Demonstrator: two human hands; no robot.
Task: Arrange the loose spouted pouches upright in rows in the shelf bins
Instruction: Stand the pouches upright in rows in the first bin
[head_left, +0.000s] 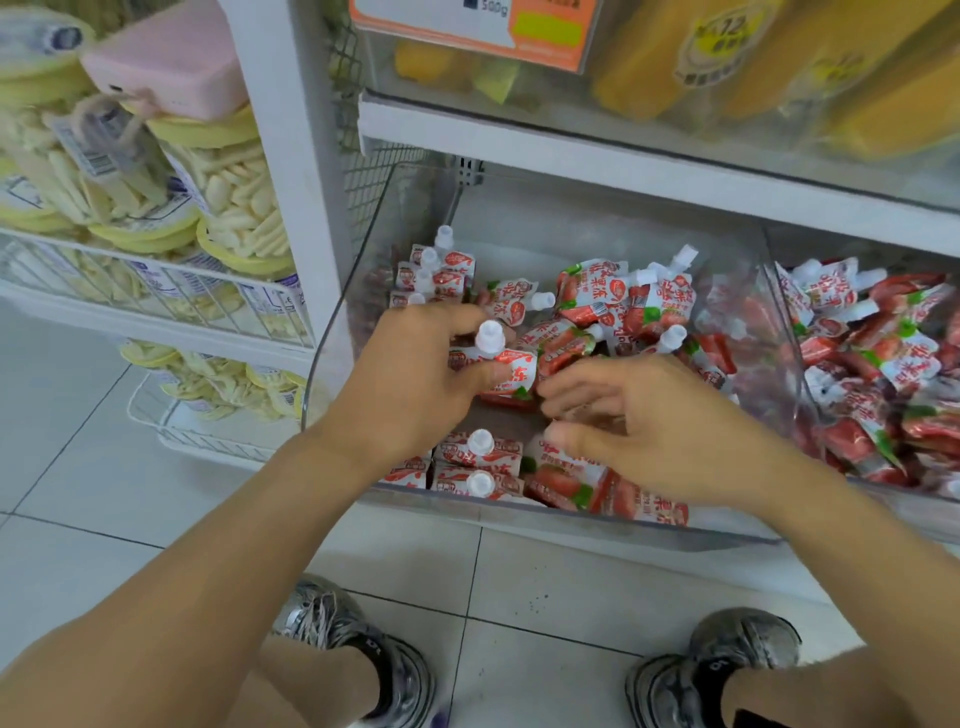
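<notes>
At the front of the clear bin (571, 525), a few pouches (478, 457) already standing with caps up. Just past them, left hand (415, 384) holding one pouch (506, 371) upright, right hand (639, 421) loose and holding nothing. Farther back, a short neat row (431, 270) on the left, a messy pile (623, 306) still to sort. Next bin (878, 364) all jumbled. Barely started.

Two clear bins (545, 525) stand on the shelf, both holding many red-and-white spouted pouches (597, 296), too many to count exactly. Two hands (410, 384) are inside the left bin. Two shoes (358, 654) are on the floor.
</notes>
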